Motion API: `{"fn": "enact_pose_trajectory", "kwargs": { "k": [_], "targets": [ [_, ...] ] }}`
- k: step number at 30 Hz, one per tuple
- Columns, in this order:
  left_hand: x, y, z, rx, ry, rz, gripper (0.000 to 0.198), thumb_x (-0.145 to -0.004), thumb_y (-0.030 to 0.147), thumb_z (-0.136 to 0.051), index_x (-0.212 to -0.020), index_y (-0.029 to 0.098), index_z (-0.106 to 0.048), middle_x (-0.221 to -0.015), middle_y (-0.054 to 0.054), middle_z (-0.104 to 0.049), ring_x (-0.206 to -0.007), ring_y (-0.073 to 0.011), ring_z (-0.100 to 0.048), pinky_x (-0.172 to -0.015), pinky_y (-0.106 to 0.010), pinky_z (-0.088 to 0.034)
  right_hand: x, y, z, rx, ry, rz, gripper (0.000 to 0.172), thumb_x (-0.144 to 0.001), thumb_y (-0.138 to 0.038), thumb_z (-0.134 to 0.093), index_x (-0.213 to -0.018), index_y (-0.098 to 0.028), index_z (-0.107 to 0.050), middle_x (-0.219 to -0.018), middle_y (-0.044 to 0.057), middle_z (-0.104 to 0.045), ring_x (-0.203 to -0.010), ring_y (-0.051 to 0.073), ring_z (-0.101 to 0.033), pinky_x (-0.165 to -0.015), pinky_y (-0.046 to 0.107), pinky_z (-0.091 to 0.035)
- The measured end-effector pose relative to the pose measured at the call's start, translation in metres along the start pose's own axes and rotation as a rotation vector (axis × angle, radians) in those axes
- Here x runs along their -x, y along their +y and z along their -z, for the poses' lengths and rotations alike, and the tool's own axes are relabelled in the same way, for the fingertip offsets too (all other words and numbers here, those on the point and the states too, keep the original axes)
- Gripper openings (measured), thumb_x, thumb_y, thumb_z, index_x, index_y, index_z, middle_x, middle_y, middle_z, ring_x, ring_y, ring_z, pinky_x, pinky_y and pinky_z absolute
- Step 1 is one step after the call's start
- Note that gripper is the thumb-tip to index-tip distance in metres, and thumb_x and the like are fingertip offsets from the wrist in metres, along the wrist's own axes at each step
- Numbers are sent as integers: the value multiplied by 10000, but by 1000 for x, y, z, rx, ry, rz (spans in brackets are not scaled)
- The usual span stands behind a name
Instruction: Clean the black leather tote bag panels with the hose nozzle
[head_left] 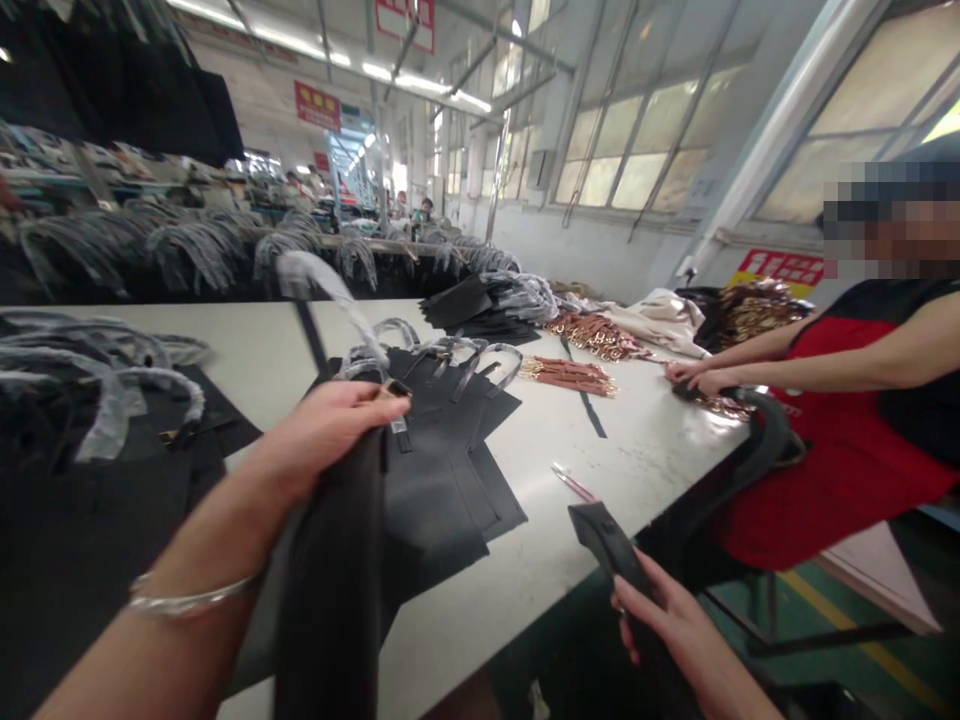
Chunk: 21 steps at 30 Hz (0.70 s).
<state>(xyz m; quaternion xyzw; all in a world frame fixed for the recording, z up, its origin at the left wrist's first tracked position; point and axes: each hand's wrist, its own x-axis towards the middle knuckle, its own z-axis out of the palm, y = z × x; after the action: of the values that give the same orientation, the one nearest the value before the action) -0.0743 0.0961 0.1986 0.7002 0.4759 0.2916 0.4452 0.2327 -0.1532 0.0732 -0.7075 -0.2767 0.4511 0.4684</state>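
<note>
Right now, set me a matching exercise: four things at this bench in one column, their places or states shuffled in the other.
1. left hand
2. right hand
3. brown strap bundle
4. thin pink tool

A. on the white table, nearest the right hand
B. grips a black bag panel
C. holds a black strap at the table edge
D. on the table near the co-worker's hands

Pairs: 1-B, 2-C, 3-D, 4-A

Bare table (660,470) lies open between the black panels (442,480) and a co-worker's arms (750,365), save a pink tool (574,485).
</note>
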Motion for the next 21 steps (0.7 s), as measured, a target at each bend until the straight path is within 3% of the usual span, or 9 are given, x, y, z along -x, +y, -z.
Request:
{"fn": "enact_pose_trajectory", "kwargs": {
  "k": [2,4,7,10,14,17,21],
  "targets": [
    [-18,-10,-53,10,-134,-32,339,-785,385,-578,-873,69,-663,-733,-35,-677,-715,-193,-649,-629,-267,-474,2,-7,-2,8,24,18,755,-753,-527,-683,-1360,-197,-377,-679,-41,-600,-497,122,-552,-451,239,-465],
    [-27,-31,-101,-157,-193,-30,321,-834,370,-503,-883,90,-653,-728,-45,-668,-694,-184,-633,-597,-255,-447,3,-12,-4,17,31,28,796,-745,-532,-685,-1384,-189,-355,-677,-36,-603,-500,123,-547,-456,242,-468],
    [-21,-67,-146,-232,-283,-26,323,-873,380,-459,-897,126,-658,-734,-65,-675,-716,-206,-638,-652,-291,-467,2,-16,-6,33,19,15,865,-717,-536,-700,-1410,-175,-329,-660,-36,-599,-486,127,-536,-439,244,-464],
    [0,-97,-154,-322,-372,-171,171,-813,272,-564,-889,177,-684,-943,-83,-688,-936,-237,-625,-867,-338,-455,-1,-14,-9,66,-64,-30,848,-731,-509,-692,-1424,-186,-326,-674,-32,-602,-479,121,-538,-431,238,-463],
    [27,-127,-145,-491,-396,-407,318,-783,185,-610,-1093,239,-655,-1206,-65,-618,-1125,-243,-545,-1000,-387,-415,-6,-15,-21,109,-233,-103,695,-795,-450,-644,-1407,-239,-389,-702,-33,-592,-477,105,-559,-424,213,-459],
    [43,-146,-150,-447,-292,-432,310,-842,177,-558,-1139,231,-627,-1273,-71,-577,-1178,-240,-507,-1022,-401,-420,-12,-22,-34,143,-370,-126,614,-803,-401,-639,-1366,-243,-453,-707,-41,-571,-461,90,-555,-412,195,-452],
    [61,-159,-165,-395,-66,-418,178,-875,192,-521,-1014,209,-633,-1181,-91,-594,-1107,-246,-533,-972,-418,-461,-21,-33,-49,218,-507,-170,529,-821,-333,-608,-1328,-246,-485,-708,-48,-573,-444,69,-538,-399,166,-428]
  ]
}}
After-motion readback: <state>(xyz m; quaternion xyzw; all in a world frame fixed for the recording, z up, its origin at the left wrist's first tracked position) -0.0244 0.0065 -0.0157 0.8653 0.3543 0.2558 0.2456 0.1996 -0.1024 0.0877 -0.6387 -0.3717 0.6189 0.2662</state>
